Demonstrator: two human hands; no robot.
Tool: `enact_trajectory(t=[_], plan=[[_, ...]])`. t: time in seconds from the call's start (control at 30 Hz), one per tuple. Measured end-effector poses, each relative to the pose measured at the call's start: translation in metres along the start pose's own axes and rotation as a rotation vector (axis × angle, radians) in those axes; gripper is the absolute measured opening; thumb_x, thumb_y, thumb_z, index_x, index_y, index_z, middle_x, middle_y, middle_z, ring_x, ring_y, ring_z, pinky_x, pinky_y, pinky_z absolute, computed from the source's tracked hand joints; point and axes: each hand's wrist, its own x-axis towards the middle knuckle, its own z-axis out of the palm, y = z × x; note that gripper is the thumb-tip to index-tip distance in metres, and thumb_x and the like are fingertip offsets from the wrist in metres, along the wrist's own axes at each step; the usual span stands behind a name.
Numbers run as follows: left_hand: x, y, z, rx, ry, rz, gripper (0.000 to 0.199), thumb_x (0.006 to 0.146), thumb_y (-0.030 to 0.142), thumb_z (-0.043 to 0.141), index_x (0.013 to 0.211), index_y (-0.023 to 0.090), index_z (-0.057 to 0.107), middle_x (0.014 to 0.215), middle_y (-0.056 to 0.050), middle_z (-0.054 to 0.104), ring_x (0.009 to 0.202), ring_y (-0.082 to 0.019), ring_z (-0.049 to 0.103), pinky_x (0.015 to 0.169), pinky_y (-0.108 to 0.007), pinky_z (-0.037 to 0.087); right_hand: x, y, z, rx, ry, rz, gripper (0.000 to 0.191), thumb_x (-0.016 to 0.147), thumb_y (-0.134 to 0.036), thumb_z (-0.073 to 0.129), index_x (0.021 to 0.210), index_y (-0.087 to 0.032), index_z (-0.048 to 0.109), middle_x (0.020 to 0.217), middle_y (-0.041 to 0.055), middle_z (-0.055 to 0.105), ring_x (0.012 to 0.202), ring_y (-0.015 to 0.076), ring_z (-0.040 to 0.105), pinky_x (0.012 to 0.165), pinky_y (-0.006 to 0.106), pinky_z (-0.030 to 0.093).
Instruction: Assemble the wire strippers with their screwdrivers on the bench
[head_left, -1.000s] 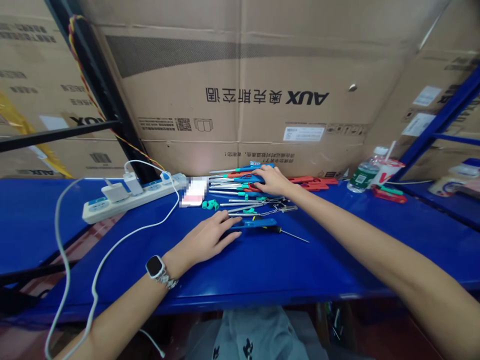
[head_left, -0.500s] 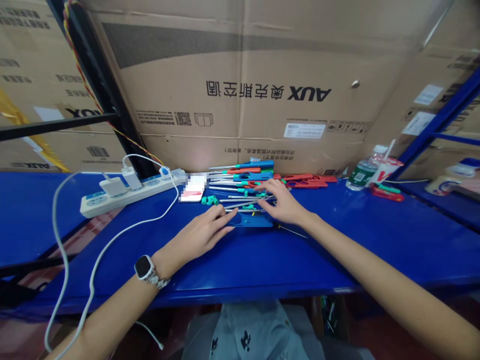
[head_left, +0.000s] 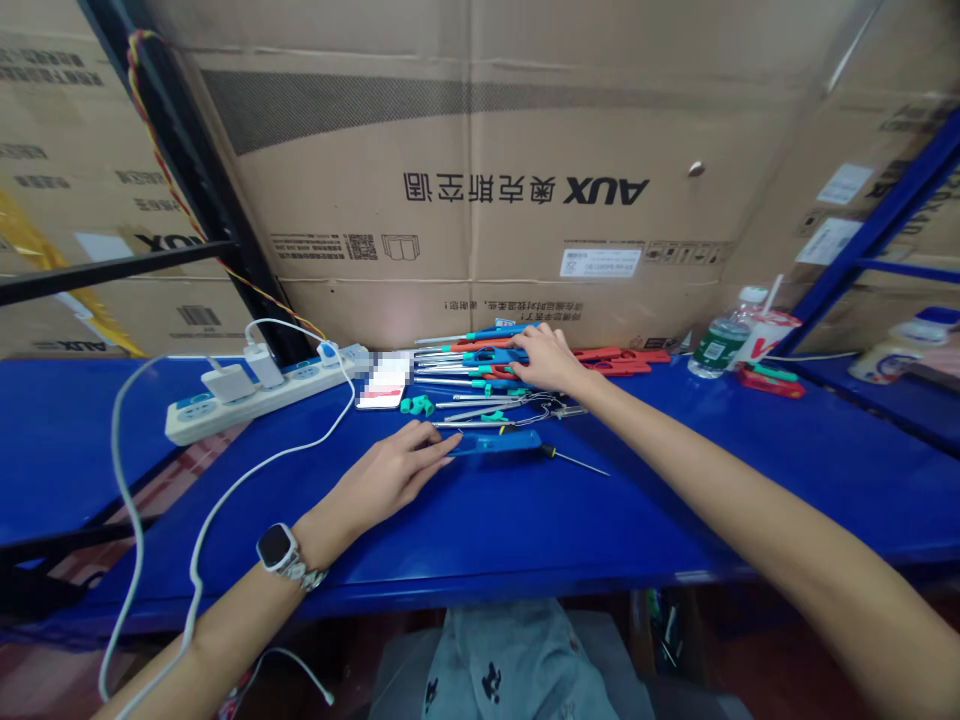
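My left hand (head_left: 394,465) pinches the left end of a blue plastic handle shell (head_left: 499,441) lying on the blue table. My right hand (head_left: 553,360) reaches over the pile of long-nozzle lighters, its thumb and fingers apart around a blue lighter (head_left: 491,356); whether they touch it is unclear. Between the hands lie loose metal tubes (head_left: 469,404) with thin wires (head_left: 544,402) and small green trigger pieces (head_left: 417,405). A thin screwdriver (head_left: 577,461) points right, beside the blue shell. Red handle shells (head_left: 634,362) are partly behind my right hand.
At the left, a white power strip (head_left: 251,400) holds chargers, and a white cable (head_left: 247,465) loops over the table. A phone (head_left: 382,382) lies by the lighters. To the right stand a bottle (head_left: 712,348) and a cup (head_left: 769,335). A large cardboard box (head_left: 480,120) rises behind.
My right hand has moved from the loose tubes and wires up and back to the lighter pile. My left hand stays at the blue shell's end.
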Motion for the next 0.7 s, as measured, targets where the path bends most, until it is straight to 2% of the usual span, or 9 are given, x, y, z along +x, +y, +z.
enact_trajectory(t=[0.07,0.17,0.27,0.33,0.4,0.47,0.6,0.7], plan=[[0.005,-0.003,-0.002,0.063,0.069,0.008,0.040,0.109,0.030,0.039,0.144,0.023,0.057,0.104,-0.009,0.062,0.091,-0.020,0.059,0.077,-0.035,0.056,0.014,0.003,0.003,-0.036,-0.063,0.021,0.029,0.082,-0.027,0.071,0.110,-0.018,0.072,0.115,0.0173,0.066,0.117,0.0413,0.052,0.098,0.058,0.040],[0.017,-0.012,-0.003,0.145,0.120,0.004,0.040,0.109,0.028,0.038,0.144,0.024,0.057,0.103,-0.009,0.062,0.087,-0.020,0.057,0.074,-0.035,0.053,0.029,0.008,0.008,-0.011,-0.088,0.010,0.022,0.076,-0.029,0.078,0.096,-0.020,0.073,0.103,0.0148,0.068,0.114,0.0413,0.055,0.097,0.059,0.040],[0.034,-0.026,-0.001,0.161,0.153,0.004,0.039,0.109,0.031,0.038,0.140,0.024,0.061,0.101,-0.009,0.062,0.087,-0.021,0.056,0.076,-0.036,0.052,0.035,0.014,0.009,0.051,-0.087,-0.025,0.011,0.077,-0.024,0.076,0.087,-0.023,0.071,0.091,0.0096,0.070,0.106,0.0362,0.060,0.097,0.057,0.042],[0.045,-0.037,0.000,0.157,0.182,0.002,0.039,0.109,0.032,0.038,0.139,0.024,0.062,0.103,-0.010,0.062,0.090,-0.022,0.056,0.079,-0.039,0.052,0.033,0.018,0.005,0.078,-0.067,-0.041,0.010,0.079,-0.021,0.071,0.089,-0.023,0.070,0.092,0.0078,0.071,0.102,0.0323,0.062,0.096,0.054,0.044],[0.056,-0.048,0.002,0.156,0.210,0.007,0.038,0.109,0.031,0.039,0.138,0.024,0.062,0.104,-0.010,0.063,0.091,-0.023,0.056,0.081,-0.040,0.052,0.025,0.023,-0.002,0.136,0.014,-0.036,0.013,0.081,-0.020,0.067,0.094,-0.023,0.068,0.098,0.0075,0.071,0.099,0.0290,0.063,0.092,0.049,0.047],[0.069,-0.060,0.005,0.157,0.234,0.011,0.037,0.109,0.030,0.039,0.135,0.024,0.064,0.104,-0.010,0.063,0.092,-0.023,0.057,0.083,-0.041,0.052,0.010,0.027,-0.010,0.246,0.158,0.001,0.013,0.082,-0.019,0.064,0.094,-0.022,0.065,0.100,0.0076,0.071,0.093,0.0262,0.064,0.086,0.043,0.050],[0.100,-0.079,0.015,0.200,0.191,-0.039,0.038,0.108,0.029,0.038,0.135,0.022,0.064,0.106,-0.011,0.063,0.096,-0.024,0.058,0.086,-0.040,0.052,-0.031,0.027,-0.019,0.440,0.417,0.105,0.004,0.086,-0.026,0.061,0.088,-0.023,0.060,0.091,0.0060,0.070,0.083,0.0235,0.063,0.077,0.039,0.051],[0.120,-0.088,0.026,0.202,0.128,-0.058,0.037,0.107,0.027,0.039,0.133,0.022,0.065,0.111,-0.011,0.062,0.103,-0.024,0.059,0.090,-0.039,0.052,-0.063,0.018,-0.017,0.506,0.439,0.082,0.007,0.088,-0.029,0.062,0.089,-0.022,0.060,0.089,0.0050,0.068,0.082,0.0224,0.063,0.077,0.038,0.050]])
